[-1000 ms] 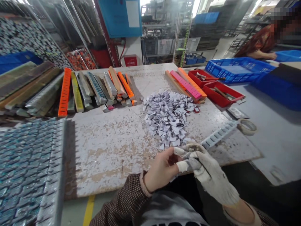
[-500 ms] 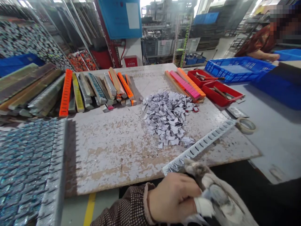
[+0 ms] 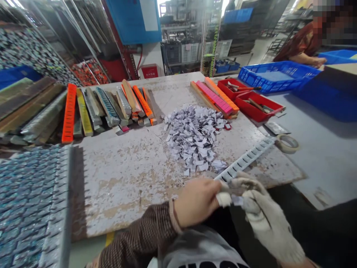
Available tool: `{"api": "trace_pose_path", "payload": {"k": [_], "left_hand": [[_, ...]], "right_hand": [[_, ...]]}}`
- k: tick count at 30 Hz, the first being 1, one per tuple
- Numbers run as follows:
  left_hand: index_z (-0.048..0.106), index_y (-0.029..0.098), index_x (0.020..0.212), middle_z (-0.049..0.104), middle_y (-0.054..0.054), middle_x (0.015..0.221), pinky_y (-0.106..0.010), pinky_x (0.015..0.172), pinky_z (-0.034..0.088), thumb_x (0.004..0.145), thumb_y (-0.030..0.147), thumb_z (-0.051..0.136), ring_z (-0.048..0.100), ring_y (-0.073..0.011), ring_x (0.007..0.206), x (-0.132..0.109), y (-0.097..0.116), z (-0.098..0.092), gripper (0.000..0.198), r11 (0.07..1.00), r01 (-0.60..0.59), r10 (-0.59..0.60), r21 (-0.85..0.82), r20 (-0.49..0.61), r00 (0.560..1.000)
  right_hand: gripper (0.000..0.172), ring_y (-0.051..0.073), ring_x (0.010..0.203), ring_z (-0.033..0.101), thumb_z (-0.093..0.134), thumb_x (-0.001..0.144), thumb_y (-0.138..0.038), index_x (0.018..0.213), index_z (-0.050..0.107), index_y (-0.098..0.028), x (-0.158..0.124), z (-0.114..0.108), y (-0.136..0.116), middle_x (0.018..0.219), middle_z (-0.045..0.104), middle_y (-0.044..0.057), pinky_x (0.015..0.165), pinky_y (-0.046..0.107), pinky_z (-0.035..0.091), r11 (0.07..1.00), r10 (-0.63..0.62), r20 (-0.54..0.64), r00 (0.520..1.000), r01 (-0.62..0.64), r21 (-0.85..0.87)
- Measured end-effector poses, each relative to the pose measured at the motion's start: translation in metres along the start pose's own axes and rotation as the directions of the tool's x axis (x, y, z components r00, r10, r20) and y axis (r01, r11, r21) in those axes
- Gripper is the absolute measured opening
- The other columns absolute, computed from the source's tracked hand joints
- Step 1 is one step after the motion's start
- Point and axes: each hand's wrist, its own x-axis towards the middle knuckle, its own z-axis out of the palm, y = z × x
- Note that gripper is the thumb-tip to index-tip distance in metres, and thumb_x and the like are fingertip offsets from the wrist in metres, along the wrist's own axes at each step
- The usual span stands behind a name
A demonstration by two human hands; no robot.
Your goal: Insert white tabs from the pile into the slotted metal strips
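My left hand [image 3: 195, 203] is bare apart from a white wrap on its thumb. Its fingers curl together at the near end of a slotted, pale grey strip [image 3: 248, 156], and what they hold is hidden. A white knit glove covers my right hand [image 3: 264, 212], fingers bent in towards the left thumb. Between the two thumbs shows a small white piece [image 3: 237, 201], apparently pinched by the gloved fingers; blur hides its details. Just beyond the strip lies a heap of small folded white pieces [image 3: 192, 137] on the worn board [image 3: 119, 186].
Slotted bars [image 3: 111, 108] line the board's back left. A dense block of glittery strips [image 3: 30, 201] fills the left. Red trays [image 3: 259, 106], a blue crate [image 3: 279, 76] and a tape roll [image 3: 287, 144] stand right. Another person's arm [image 3: 306, 57] shows beyond.
Both hands have risen and moved forward, covering the strip's near end. The gloved hand has turned, and a small white piece now shows between the thumbs. The view has shifted slightly.
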Motion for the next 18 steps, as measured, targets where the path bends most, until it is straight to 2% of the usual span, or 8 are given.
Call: {"api": "trace_pose_path", "payload": {"k": [2, 3, 5, 8, 10, 12, 15, 18], "left_hand": [[0.062, 0.019, 0.117, 0.070, -0.009, 0.104, -0.035, 0.081, 0.051, 0.101, 0.029, 0.057, 0.063, -0.0250, 0.093, 0.027, -0.015, -0.006, 0.020, 0.979, 0.105, -0.095, 0.174, -0.064, 0.993], [0.060, 0.017, 0.124, 0.069, -0.012, 0.113, -0.038, 0.086, 0.052, 0.100, 0.025, 0.057, 0.062, -0.0275, 0.101, 0.041, -0.022, -0.007, 0.025, 0.963, 0.108, -0.094, 0.248, -0.068, 0.993], [0.059, 0.015, 0.127, 0.067, -0.013, 0.120, -0.041, 0.091, 0.052, 0.098, 0.014, 0.054, 0.060, -0.0299, 0.110, 0.066, -0.034, -0.004, 0.029, 0.938, 0.046, -0.057, 0.343, 0.020, 0.998], [0.063, 0.016, 0.116, 0.067, -0.013, 0.116, -0.041, 0.093, 0.053, 0.094, 0.008, 0.053, 0.061, -0.0300, 0.109, 0.092, -0.045, 0.010, 0.026, 0.937, -0.029, -0.023, 0.349, 0.144, 0.989], [0.065, 0.017, 0.106, 0.068, -0.012, 0.110, -0.040, 0.093, 0.053, 0.091, 0.007, 0.055, 0.063, -0.0294, 0.105, 0.098, -0.050, 0.018, 0.020, 0.946, -0.033, -0.023, 0.323, 0.170, 0.985], [0.065, 0.018, 0.100, 0.068, -0.011, 0.108, -0.039, 0.092, 0.053, 0.090, 0.006, 0.056, 0.064, -0.0287, 0.103, 0.098, -0.054, 0.022, 0.018, 0.957, -0.016, -0.034, 0.291, 0.168, 0.985], [0.062, 0.019, 0.102, 0.067, -0.010, 0.107, -0.037, 0.089, 0.053, 0.090, 0.005, 0.053, 0.065, -0.0269, 0.101, 0.091, -0.059, 0.020, 0.021, 0.975, 0.031, -0.060, 0.221, 0.129, 0.990], [0.060, 0.019, 0.101, 0.067, -0.009, 0.103, -0.036, 0.088, 0.053, 0.085, 0.002, 0.052, 0.065, -0.0254, 0.097, 0.079, -0.064, 0.014, 0.024, 0.989, 0.083, -0.090, 0.120, 0.061, 0.994]], "right_hand": [[0.011, 0.031, 0.131, 0.059, 0.057, 0.099, -0.021, 0.089, 0.059, -0.024, 0.011, -0.001, 0.012, 0.129, 0.066, 0.011, 0.102, 0.047, 0.057, 0.986, -0.083, -0.046, 0.995, 0.076, -0.149], [0.010, 0.032, 0.134, 0.056, 0.060, 0.098, -0.021, 0.088, 0.059, -0.024, 0.016, 0.001, 0.017, 0.125, 0.067, 0.011, 0.106, 0.050, 0.054, 0.965, -0.129, -0.036, 0.991, 0.118, -0.234], [0.004, 0.034, 0.136, 0.053, 0.063, 0.096, -0.022, 0.092, 0.061, -0.023, 0.025, 0.006, 0.024, 0.121, 0.068, 0.011, 0.109, 0.053, 0.050, 0.899, -0.216, 0.022, 0.976, 0.207, -0.385], [0.005, 0.035, 0.133, 0.054, 0.061, 0.096, -0.020, 0.097, 0.065, -0.020, 0.036, 0.016, 0.028, 0.119, 0.068, 0.014, 0.112, 0.057, 0.046, 0.810, -0.270, 0.117, 0.956, 0.291, -0.510], [0.009, 0.036, 0.130, 0.056, 0.058, 0.096, -0.018, 0.098, 0.067, -0.018, 0.042, 0.018, 0.028, 0.118, 0.068, 0.015, 0.111, 0.058, 0.045, 0.774, -0.273, 0.174, 0.946, 0.324, -0.545], [0.014, 0.036, 0.129, 0.056, 0.056, 0.094, -0.015, 0.101, 0.068, -0.017, 0.047, 0.017, 0.030, 0.117, 0.069, 0.015, 0.112, 0.057, 0.045, 0.776, -0.253, 0.241, 0.937, 0.345, -0.528], [0.020, 0.036, 0.132, 0.055, 0.056, 0.088, -0.012, 0.102, 0.069, -0.015, 0.053, 0.015, 0.035, 0.114, 0.068, 0.016, 0.112, 0.057, 0.045, 0.822, -0.208, 0.337, 0.918, 0.351, -0.448], [0.023, 0.036, 0.131, 0.055, 0.055, 0.085, -0.010, 0.102, 0.069, -0.015, 0.055, 0.015, 0.042, 0.114, 0.067, 0.017, 0.112, 0.057, 0.046, 0.844, -0.212, 0.385, 0.898, 0.367, -0.392]]}}
